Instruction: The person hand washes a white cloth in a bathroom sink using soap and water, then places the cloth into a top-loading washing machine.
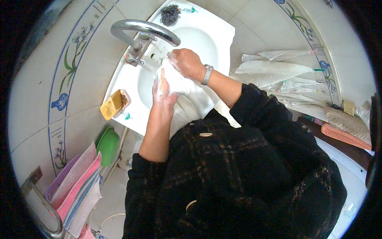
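Over the basin of a white ceramic sink (206,41), both hands are on a wet white cloth (191,89). My right hand (188,63), closed in a fist, grips the cloth's upper part below the faucet spout. A metal watch (207,74) is on that wrist. White suds coat my left hand (163,88), which holds the cloth from the left with its thumb raised along it. The cloth hangs over the sink's near edge towards my dark coat (232,167); its lower end is partly hidden there.
A chrome gooseneck faucet (146,27) arches over the basin beside a red-marked tap handle (132,59). A yellow bar of soap (112,106) sits at the left corner, a dark scouring pad (170,14) at the back. Towels (79,182) and a green basin (109,146) hang left.
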`<state>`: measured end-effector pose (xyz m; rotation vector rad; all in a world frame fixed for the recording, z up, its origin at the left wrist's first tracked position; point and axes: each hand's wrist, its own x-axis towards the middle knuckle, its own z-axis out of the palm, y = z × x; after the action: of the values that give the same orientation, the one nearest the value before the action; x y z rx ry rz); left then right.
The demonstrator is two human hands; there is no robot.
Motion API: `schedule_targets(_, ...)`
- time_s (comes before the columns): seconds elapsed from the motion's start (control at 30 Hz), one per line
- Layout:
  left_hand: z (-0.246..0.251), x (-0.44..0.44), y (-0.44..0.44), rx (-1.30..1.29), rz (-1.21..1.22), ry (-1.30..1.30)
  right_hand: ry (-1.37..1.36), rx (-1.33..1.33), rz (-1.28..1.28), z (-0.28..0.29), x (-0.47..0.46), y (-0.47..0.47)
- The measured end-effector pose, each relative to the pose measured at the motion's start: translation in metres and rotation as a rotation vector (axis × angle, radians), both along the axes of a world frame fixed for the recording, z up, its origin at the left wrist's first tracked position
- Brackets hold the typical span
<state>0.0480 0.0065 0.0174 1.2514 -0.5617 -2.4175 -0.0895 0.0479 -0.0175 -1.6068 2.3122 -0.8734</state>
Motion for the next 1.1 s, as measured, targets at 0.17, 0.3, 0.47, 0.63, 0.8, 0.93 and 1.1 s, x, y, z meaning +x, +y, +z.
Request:
schedule_targets(0.17, -0.02, 0.001, -0.012, -0.033, 0.019, 0.032, -0.169, -0.104, 0.028, -0.003, -0.008, 0.018)
schedule_targets(0.3, -0.024, -0.001, -0.012, -0.061, 0.045, 0.06, -0.396, -0.254, -0.003, 0.007, -0.004, 0.025)
schedule_targets(0.47, -0.014, -0.004, -0.009, -0.182, 0.095, 0.043, -0.348, -0.25, 0.008, 0.016, -0.003, 0.027)
schedule_targets(0.63, -0.017, -0.005, -0.013, -0.207, 0.096, -0.071, -0.084, -0.017, 0.028, 0.023, 0.01, 0.02)
schedule_targets(0.8, -0.031, 0.0, -0.017, -0.096, -0.032, -0.129, -0.044, 0.002, 0.141, 0.013, -0.002, -0.005)
schedule_targets(0.93, -0.045, 0.006, -0.018, -0.066, -0.013, -0.076, -0.03, 0.376, 0.207, 0.002, -0.017, -0.029)
schedule_targets(1.1, -0.059, 0.009, -0.019, 0.031, -0.033, -0.209, 0.175, 0.14, 0.407, 0.004, -0.013, -0.08)
